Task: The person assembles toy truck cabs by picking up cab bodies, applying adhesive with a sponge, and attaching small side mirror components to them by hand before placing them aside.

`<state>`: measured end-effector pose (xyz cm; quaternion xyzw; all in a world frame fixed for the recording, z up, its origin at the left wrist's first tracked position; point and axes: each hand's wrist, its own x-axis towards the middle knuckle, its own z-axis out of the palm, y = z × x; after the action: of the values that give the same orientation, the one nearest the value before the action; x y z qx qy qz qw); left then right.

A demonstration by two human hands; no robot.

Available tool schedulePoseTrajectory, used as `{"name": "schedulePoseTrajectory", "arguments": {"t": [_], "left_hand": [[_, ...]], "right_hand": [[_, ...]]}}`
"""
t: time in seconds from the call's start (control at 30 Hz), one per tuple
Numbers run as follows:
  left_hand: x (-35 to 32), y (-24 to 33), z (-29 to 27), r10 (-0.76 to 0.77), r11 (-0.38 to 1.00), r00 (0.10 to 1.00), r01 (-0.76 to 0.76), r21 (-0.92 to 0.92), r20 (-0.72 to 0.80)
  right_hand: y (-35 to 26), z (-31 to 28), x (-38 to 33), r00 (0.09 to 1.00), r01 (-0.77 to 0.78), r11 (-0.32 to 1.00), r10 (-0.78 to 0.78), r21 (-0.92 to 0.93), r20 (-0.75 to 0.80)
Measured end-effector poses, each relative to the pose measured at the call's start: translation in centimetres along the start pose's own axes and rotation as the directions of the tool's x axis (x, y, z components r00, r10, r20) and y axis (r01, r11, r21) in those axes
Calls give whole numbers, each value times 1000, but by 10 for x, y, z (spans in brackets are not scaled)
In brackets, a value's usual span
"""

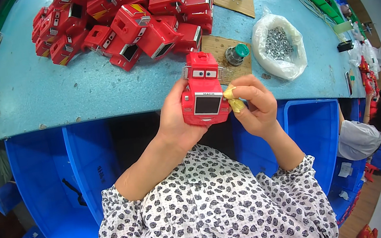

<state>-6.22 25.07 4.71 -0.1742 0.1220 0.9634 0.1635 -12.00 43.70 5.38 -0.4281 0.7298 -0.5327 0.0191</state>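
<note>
A red toy truck cab (pixel 202 87) with a pair of eyes on its windscreen and a dark grille panel faces me, upright, just over the table's front edge. My left hand (pixel 175 116) is wrapped round its left side and underside. At the cab's right side is my right hand (pixel 254 103), with yellow wrappings (pixel 233 100) on the thumb and forefinger tips. Those two tips are pinched together against or very near the cab's edge. Whatever lies between them, if anything, is too small to make out. A silvery piece (pixel 185 73) stands out from the cab's left side.
Many similar red cabs (pixel 126 31) are heaped at the far left on the blue table (pixel 53 101). A green-lidded jar (pixel 238 54) stands on cardboard, beside a white bag (pixel 299 56) of small metal parts. Blue bins (pixel 41 172) sit below; other people work at both sides.
</note>
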Motion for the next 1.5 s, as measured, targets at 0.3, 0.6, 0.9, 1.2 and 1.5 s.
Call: {"name": "schedulePoseTrajectory", "arguments": {"t": [0.3,0.6,0.9,1.2,1.5], "left_hand": [[2,-5,-5,80,994,992,-87,-73,-96],[2,-5,-8,59,994,995,-66,-89,-86],[1,-1,0,56,998,994,-59,-27,-95],[9,-5,-15,59,995,998,-61,-73,-25],[4,-2,5,69,997,996,-67,29,-49]], "right_hand": [[-1,22,-1,983,43,988,-69,-149,-171],[6,28,-7,974,-22,994,-4,-111,-228],[4,21,1,985,16,990,-39,-137,-166],[7,20,2,969,158,952,-201,-261,-146],[4,13,-6,964,-106,991,122,80,-236]]}}
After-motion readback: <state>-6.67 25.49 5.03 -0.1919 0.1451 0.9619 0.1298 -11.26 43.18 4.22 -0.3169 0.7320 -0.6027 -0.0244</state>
